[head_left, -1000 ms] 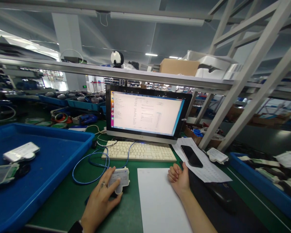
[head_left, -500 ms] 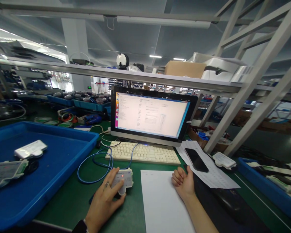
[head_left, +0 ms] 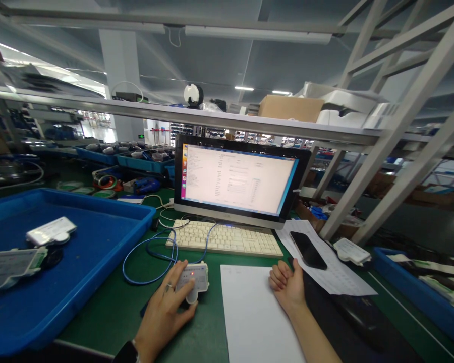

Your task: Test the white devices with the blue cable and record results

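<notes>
My left hand (head_left: 166,307) lies over a small white plastic device box (head_left: 200,278) with a lit red light. Its fingers grip the box from the left, one fingertip on the top face and the thumb by the lower edge. My right hand (head_left: 289,285) rests at the right edge of a white sheet of paper (head_left: 257,322), fingers curled in and thumb up, with nothing seen in it. A blue cable (head_left: 130,280) loops on the green table behind my left hand. Behind both hands stand a cream keyboard (head_left: 227,238) and a lit monitor (head_left: 236,181).
At left a blue tray (head_left: 98,282) holds two similar white boxes (head_left: 51,231). To the right are a phone (head_left: 308,249) on printed sheets, a black mouse (head_left: 359,315), another white box (head_left: 351,251) and a blue bin (head_left: 419,297). A shelf (head_left: 227,118) spans above the monitor.
The whole view has shifted very slightly, so everything sits a little further right. Both hands keep their pose, and the red light stays lit.
</notes>
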A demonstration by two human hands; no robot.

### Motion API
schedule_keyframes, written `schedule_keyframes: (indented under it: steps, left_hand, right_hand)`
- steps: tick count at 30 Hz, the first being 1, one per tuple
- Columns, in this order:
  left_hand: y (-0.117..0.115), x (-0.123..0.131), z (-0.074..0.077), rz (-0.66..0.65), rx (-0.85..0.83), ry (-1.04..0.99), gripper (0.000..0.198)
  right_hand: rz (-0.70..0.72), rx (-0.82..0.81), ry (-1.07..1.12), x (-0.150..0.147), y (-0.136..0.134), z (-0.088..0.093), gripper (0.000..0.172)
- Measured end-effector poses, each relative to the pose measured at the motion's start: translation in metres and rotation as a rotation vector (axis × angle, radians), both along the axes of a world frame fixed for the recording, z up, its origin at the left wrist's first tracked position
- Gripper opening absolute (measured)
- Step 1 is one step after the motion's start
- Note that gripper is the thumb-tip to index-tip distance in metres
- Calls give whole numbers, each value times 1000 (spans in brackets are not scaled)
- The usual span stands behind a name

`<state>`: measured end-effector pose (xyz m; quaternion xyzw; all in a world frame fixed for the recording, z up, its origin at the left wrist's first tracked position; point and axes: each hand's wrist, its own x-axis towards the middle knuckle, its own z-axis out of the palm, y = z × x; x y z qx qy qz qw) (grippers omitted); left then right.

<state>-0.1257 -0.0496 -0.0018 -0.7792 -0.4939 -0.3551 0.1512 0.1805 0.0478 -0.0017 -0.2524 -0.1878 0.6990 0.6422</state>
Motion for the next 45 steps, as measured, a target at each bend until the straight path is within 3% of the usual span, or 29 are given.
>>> schedule_keyframes:
  steps: [20, 45]
  left_hand:
    - [2, -4, -1, -12, 41, 29, 30]
    - [7, -8, -5, -34, 115, 35, 35]
  right_hand:
    - [41, 121, -95, 2, 4, -6, 51]
    - [50, 117, -88, 0, 5, -4, 54]
